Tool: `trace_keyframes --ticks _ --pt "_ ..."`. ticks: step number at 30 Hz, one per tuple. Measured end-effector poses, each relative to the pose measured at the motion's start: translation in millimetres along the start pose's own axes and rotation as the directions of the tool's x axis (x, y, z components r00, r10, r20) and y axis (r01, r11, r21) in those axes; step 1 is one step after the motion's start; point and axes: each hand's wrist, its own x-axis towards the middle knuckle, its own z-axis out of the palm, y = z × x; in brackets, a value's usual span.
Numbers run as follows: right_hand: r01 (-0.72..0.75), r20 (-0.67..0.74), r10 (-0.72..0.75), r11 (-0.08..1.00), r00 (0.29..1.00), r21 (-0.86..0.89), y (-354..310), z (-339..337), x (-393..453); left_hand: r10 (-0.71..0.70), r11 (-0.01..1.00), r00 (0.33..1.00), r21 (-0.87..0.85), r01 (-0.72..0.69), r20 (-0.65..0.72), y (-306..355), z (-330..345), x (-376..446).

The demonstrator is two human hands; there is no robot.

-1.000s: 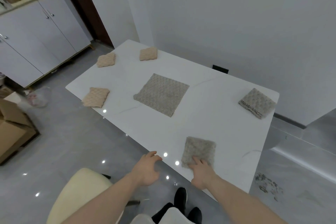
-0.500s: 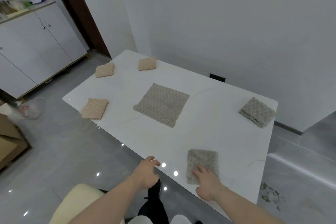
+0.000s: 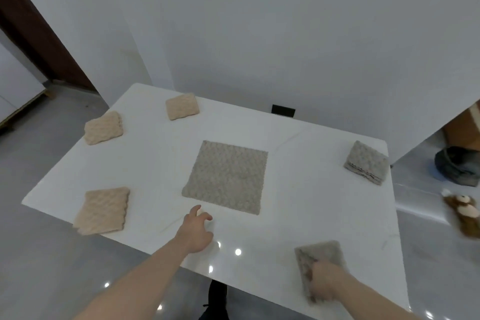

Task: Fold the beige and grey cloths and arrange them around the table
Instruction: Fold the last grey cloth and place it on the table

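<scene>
Right hand [image 3: 323,284] presses the folded grey cloth [image 3: 320,260] at the near desk [image 3: 298,215] edge; left hand [image 3: 196,230], fingers loosely spread, reaches toward the unfolded grey cloth [image 3: 226,176]; dragging it one-handed risks bunching.

On the white table [image 3: 298,189], an unfolded grey cloth [image 3: 227,176] is spread at the centre. A folded grey cloth [image 3: 320,254] at the table's near edge is pressed by the right hand [image 3: 323,282]; the left hand [image 3: 194,231] is held above the table, fingers loosely spread.
</scene>
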Motion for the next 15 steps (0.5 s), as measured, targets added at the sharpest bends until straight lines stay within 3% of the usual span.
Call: trace_keyframes --ticks 4,8,12,15 --pt "-0.052 -0.12 0.056 0.998 0.991 0.041 -42.4 -27.5 -4.4 -0.133 0.983 0.991 -0.129 0.129 -0.022 -31.6 -48.2 36.9" --pt "0.004 -0.159 0.022 0.987 0.987 0.163 -86.0 -32.3 -5.5 -0.209 0.934 0.975 -0.279 0.222 0.076 -45.1 -76.1 64.7" --pt "0.081 -0.147 -0.049 0.973 0.988 0.217 -113.8 -25.6 -9.5 -0.146 0.899 0.977 -0.392 0.197 0.155 -40.5 -82.5 71.9" --pt "0.112 -0.151 -0.075 0.962 0.986 0.25 -121.6 -23.1 -15.8 -0.095 0.897 0.993 -0.427 0.113 0.063 -36.4 -81.0 68.7"
